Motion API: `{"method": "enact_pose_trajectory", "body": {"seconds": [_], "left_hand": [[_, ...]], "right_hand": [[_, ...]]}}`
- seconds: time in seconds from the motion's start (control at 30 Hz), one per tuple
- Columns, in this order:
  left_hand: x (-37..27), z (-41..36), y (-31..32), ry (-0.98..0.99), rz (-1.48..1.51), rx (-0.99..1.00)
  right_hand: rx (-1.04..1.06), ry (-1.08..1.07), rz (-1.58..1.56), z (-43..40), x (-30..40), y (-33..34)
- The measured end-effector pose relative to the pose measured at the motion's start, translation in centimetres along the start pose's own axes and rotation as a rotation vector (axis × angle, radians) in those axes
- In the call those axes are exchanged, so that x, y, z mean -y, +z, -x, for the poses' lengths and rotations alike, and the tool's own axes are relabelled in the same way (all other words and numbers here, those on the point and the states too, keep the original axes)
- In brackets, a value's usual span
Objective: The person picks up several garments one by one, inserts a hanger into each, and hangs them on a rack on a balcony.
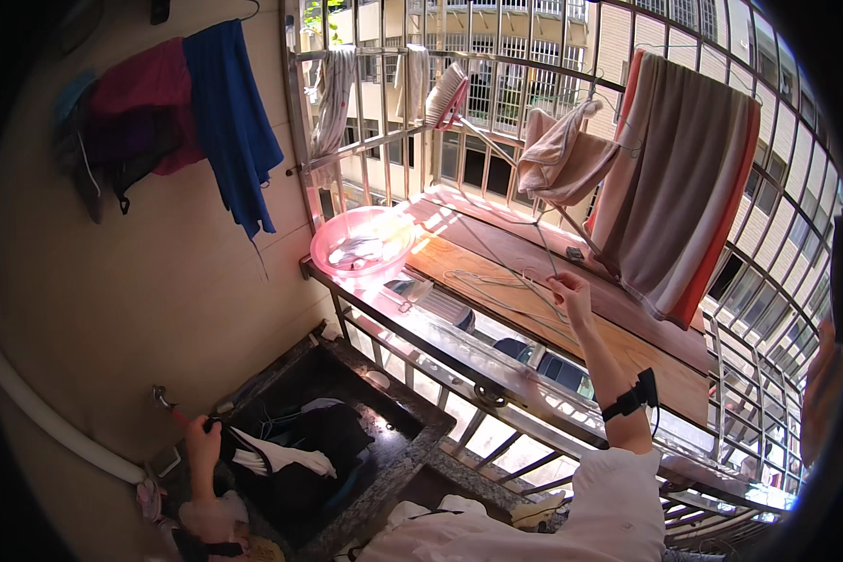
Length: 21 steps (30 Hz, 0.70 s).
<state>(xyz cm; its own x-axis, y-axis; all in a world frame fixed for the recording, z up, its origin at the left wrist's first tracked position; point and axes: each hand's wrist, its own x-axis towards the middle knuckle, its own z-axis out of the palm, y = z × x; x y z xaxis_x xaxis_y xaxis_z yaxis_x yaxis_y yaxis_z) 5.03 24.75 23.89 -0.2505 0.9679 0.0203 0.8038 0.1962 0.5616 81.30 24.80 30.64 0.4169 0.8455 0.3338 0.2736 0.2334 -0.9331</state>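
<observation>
My right hand (570,295) reaches out over the wooden boards beyond the railing, its fingers closed on a wire clothes hanger (544,242). More wire hangers (488,281) lie on the boards near it. At the lower left my left hand (202,437) grips a dark garment with white parts (274,453), which trails into the dark stone sink (386,414). Other dark clothing (323,432) lies in the sink, partly hidden by folds. A wall tap (160,395) is just above my left hand.
A pink basin (323,242) holding cloth stands on the ledge. A striped towel (674,183), a smaller towel (562,154) and a pink brush (449,98) are by the window bars. Blue cloth (232,119) hangs on the left wall. A metal railing (488,393) crosses before me.
</observation>
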Motion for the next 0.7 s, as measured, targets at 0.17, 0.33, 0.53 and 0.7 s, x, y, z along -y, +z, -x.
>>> {"method": "enact_pose_trajectory", "body": {"seconds": [0.17,0.33,0.53,0.7], "left_hand": [[-4.3,-0.5,-1.4,0.080,0.033,-0.073],[-9.3,-1.0,-4.5,0.229,0.298,-0.251],[-12.9,0.5,-6.4,0.177,0.246,-0.375],[-12.7,1.4,-6.5,0.123,0.268,-0.339]], "right_hand": [[0.293,-0.188,-0.298,2.1,10.2,8.7],[0.498,-0.064,-0.705,4.9,18.9,18.7],[0.399,-0.028,-0.749,13.4,21.3,32.0],[0.224,-0.106,-1.178,20.7,20.2,41.9]]}}
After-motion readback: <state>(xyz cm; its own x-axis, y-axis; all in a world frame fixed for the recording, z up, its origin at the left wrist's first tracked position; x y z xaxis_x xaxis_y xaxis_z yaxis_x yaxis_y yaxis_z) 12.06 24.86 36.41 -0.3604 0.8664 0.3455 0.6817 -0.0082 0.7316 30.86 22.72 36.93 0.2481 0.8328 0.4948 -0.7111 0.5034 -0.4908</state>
